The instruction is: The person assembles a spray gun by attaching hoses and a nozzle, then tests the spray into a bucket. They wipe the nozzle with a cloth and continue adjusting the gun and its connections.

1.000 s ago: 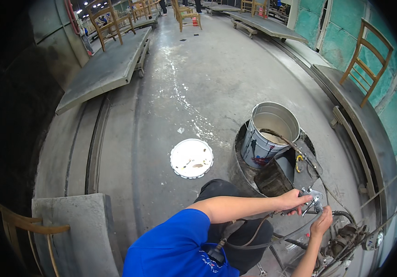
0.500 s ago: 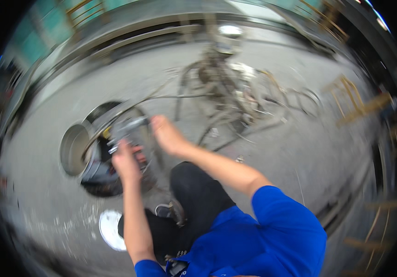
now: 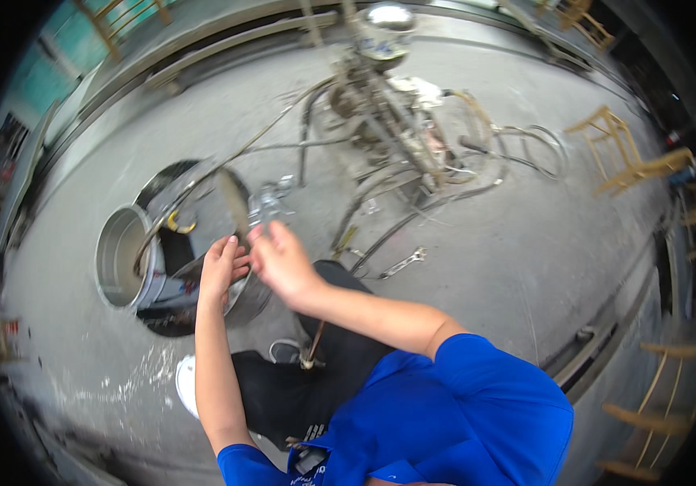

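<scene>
My right hand is closed at the fingertips on a silvery, partly see-through thing, smeared by motion; its kind I cannot make out. It points away from me, above the right side of a dark round tub on the floor. Just left of it is my left hand, fingers apart and slightly bent, apparently holding nothing. The two hands are close together. A grey bucket stands tilted at the tub's left, with a hose running into it. A yellow curved piece shows inside the tub.
Beyond my hands stands a dirty machine with a shiny round hopper and several hoses. An adjustable wrench lies on the floor. A white disc is beside my leg. Wooden chairs stand at the right.
My left hand has come off the silvery thing, which now extends from my right hand. My right hand has moved down slightly. The view has shifted, and the wrench now shows clearly.
</scene>
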{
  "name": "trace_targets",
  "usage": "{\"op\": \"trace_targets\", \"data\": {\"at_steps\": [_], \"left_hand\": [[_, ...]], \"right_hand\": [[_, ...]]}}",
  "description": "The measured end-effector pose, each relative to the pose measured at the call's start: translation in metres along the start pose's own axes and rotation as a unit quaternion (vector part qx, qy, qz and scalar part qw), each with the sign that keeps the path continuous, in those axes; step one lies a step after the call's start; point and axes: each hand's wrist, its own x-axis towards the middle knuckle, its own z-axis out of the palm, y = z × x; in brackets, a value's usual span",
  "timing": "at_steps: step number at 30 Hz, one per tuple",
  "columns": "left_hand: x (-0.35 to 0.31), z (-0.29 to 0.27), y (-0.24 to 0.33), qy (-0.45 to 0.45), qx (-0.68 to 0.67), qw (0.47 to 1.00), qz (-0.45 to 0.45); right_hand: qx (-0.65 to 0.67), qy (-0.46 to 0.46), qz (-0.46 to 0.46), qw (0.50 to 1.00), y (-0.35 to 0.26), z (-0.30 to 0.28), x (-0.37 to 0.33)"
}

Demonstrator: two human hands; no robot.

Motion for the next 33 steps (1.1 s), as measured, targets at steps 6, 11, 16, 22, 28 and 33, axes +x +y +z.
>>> {"op": "trace_targets", "data": {"at_steps": [6,11,16,22,28,33], "left_hand": [[-0.129,-0.059,0.010,0.114,0.091,0.988,0.058],[-0.196,-0.073,-0.024,0.251,0.122,0.959,0.056],[-0.224,-0.071,-0.058,0.360,0.119,0.923,0.058],[-0.230,-0.070,-0.077,0.446,0.119,0.883,0.086],[-0.237,-0.072,-0.079,0.488,0.123,0.859,0.091],[-0.235,-0.075,-0.084,0.528,0.140,0.830,0.114]], "right_hand": [[-0.067,0.113,0.042,0.990,0.028,-0.051,0.064],[-0.046,0.156,0.038,0.986,0.056,-0.082,0.167],[-0.049,0.112,0.168,0.978,0.085,-0.125,0.226],[-0.090,0.027,0.243,0.965,0.100,-0.150,0.236],[-0.206,-0.051,0.074,0.974,0.128,-0.189,0.141],[-0.416,0.384,0.195,0.801,0.210,-0.274,0.095]]}}
